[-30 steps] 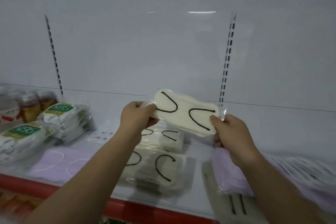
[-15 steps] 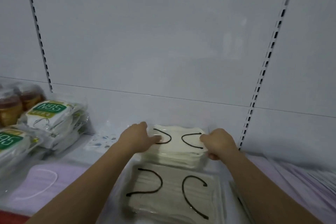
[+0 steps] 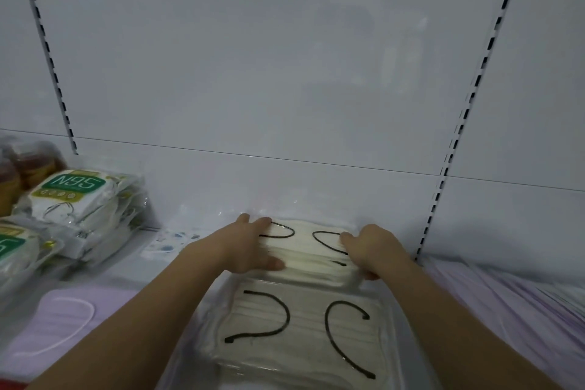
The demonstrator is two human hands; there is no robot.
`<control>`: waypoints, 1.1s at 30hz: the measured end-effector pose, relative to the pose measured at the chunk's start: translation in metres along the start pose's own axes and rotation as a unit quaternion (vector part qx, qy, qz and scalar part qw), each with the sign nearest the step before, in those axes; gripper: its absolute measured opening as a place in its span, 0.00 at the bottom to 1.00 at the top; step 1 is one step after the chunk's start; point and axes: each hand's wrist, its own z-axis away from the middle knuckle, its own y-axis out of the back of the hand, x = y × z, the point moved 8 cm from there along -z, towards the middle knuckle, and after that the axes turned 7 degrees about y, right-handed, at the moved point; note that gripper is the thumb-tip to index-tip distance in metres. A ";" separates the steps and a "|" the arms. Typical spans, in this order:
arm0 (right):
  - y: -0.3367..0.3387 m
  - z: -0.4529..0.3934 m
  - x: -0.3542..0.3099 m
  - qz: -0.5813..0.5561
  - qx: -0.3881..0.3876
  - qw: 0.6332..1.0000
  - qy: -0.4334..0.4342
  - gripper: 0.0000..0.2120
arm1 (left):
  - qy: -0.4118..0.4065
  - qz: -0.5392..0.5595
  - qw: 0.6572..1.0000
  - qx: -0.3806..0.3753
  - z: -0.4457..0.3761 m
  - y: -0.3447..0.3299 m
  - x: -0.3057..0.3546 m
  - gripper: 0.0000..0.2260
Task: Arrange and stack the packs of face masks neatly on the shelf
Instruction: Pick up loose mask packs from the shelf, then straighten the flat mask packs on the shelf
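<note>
A stack of cream mask packs with black ear loops [image 3: 308, 252] lies at the back of the white shelf [image 3: 164, 272], against the rear wall. My left hand [image 3: 250, 247] holds the stack's left end, fingers on top and thumb on the front side. My right hand [image 3: 368, 250] holds the right end the same way. In front of them lies a second cream pack [image 3: 304, 332] in clear wrap, flat on the shelf between my forearms.
N95 mask packs [image 3: 79, 206] are piled at the left, with jars [image 3: 28, 165] behind them. A lilac mask pack [image 3: 63, 317] lies at the front left. Lilac packs [image 3: 512, 304] spread along the right. Slotted uprights [image 3: 465, 111] run up the white back wall.
The cream pack, held up in the air a second ago, has come down onto the rear stack. Both hands now clasp the stack's ends, and the camera has moved closer.
</note>
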 end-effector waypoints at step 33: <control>0.227 0.180 0.214 -0.047 0.284 0.942 0.171 0.09 | -0.213 0.332 0.911 0.118 0.124 -0.035 0.372 0.06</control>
